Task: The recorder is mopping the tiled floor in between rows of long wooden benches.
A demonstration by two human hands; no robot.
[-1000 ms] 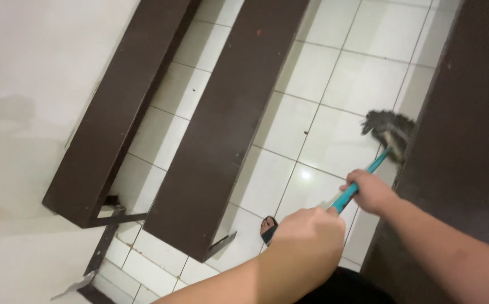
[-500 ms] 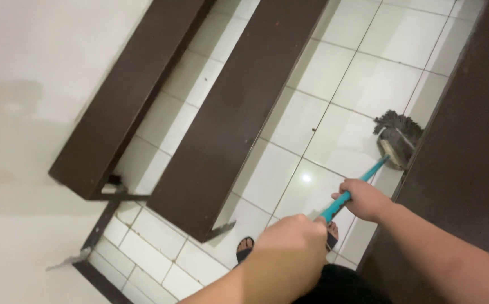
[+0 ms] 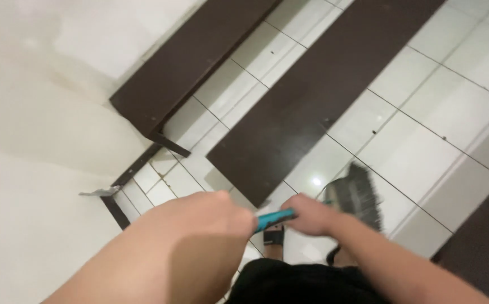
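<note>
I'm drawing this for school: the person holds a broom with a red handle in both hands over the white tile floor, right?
Not quite. In the head view the broom has a teal handle, not red. The rest holds: the left hand and right hand both grip it over the white tile floor.

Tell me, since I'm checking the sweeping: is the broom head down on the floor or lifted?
Cannot tell: the broom head is motion-blurred over the white tiles, beyond the right hand.
</note>
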